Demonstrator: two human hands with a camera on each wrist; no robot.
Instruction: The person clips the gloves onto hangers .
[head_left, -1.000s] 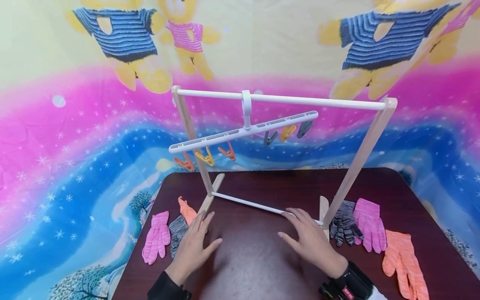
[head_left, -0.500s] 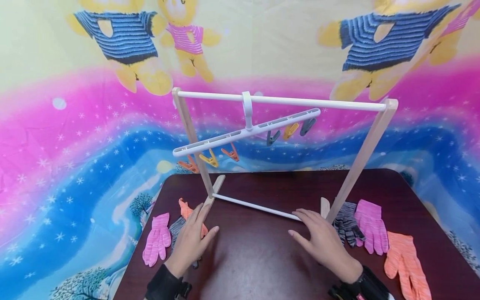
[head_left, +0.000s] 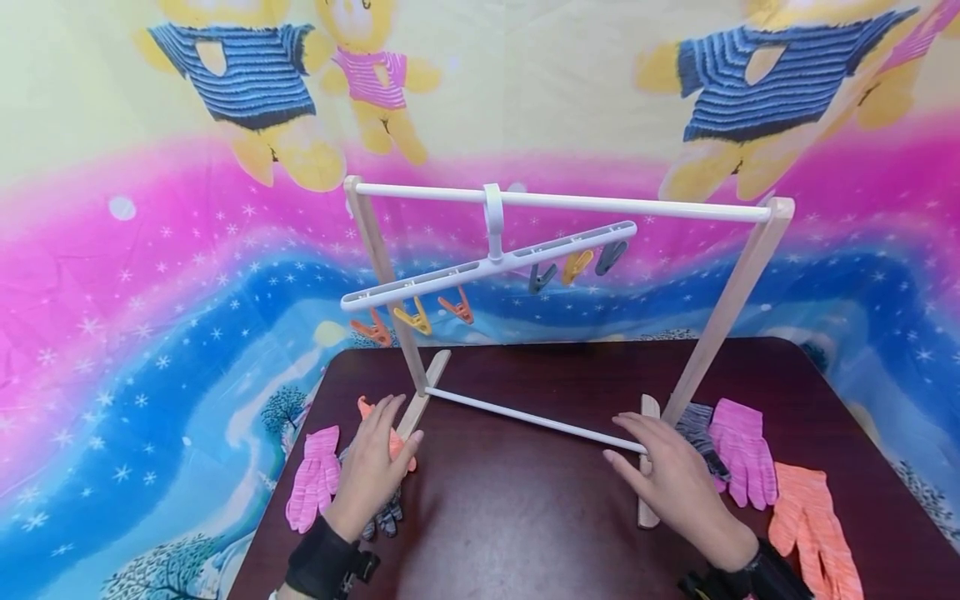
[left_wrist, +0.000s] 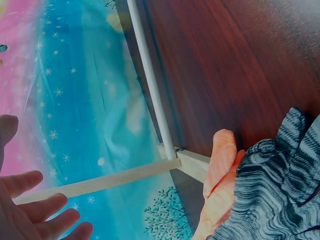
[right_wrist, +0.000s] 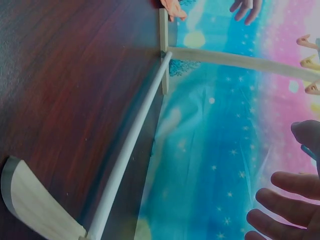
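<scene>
My left hand [head_left: 367, 471], fingers spread and holding nothing, hovers over an orange glove [head_left: 398, 454] and a grey striped glove [head_left: 390, 518], partly hiding both. A pink glove [head_left: 313, 482] lies left of it. With fingers extended, my right hand [head_left: 678, 483] is above the rack's right foot [head_left: 648, 510], overlapping a grey striped glove [head_left: 693, 427]. Beyond that lie a pink glove [head_left: 742, 457] and an orange glove [head_left: 813, 525]. In the wrist views, both the left hand [left_wrist: 35, 215] and the right hand [right_wrist: 287, 210] show nothing in their fingers.
A wooden rack with a white top rod [head_left: 637, 205] and white lower rod [head_left: 525, 417] stands on the dark table [head_left: 517, 517]. From it hangs a white clip hanger [head_left: 435, 284], slanted, with several clips, including a yellow clip [head_left: 415, 319]. A printed cloth [head_left: 187, 292] backs everything.
My right hand has moved right, uncovering the lower rod's end and the rack's right foot. My left hand has shifted slightly left. The hanger has swayed a little; the gloves lie where they were.
</scene>
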